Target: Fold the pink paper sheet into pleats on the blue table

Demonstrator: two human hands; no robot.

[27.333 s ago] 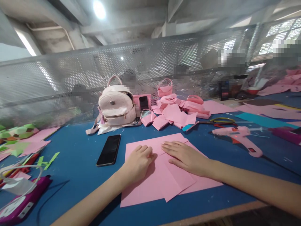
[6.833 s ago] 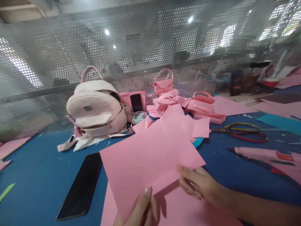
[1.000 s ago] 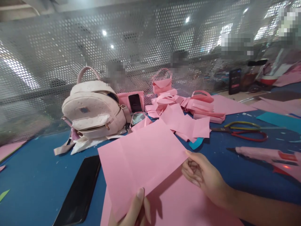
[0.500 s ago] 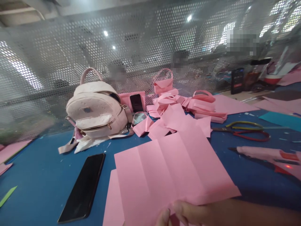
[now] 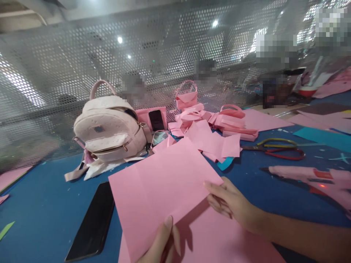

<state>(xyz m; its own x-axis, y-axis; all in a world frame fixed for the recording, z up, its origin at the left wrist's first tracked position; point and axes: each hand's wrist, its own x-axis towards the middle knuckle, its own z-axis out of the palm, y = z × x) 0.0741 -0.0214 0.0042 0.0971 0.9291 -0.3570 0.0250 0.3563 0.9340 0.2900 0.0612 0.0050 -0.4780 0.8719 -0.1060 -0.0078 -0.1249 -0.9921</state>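
Observation:
A pink sheet of paper (image 5: 161, 182) with faint crease lines is held up, tilted, above the table. My left hand (image 5: 164, 241) pinches its near edge, thumb on top. At its right corner my right hand (image 5: 233, 201) grips it between thumb and fingers. Beneath lies another pink sheet (image 5: 227, 241), flat on the blue table, partly covered by the held one and its shadow. Just left of the paper is a black phone (image 5: 91, 223), its upper right edge overlapped by the sheet.
A pale pink backpack (image 5: 109, 128) stands at the back left. Behind the paper are folded pink paper pieces (image 5: 208, 135) and a small pink paper bag (image 5: 187, 99). Scissors (image 5: 276, 148) and a pink glue gun (image 5: 304, 175) with a red light lie right. A perforated metal screen (image 5: 164, 47) rises behind.
The held sheet has turned and shifted left, now overlapping the phone. My right hand has moved from the near edge up to the right corner. My left hand shows more.

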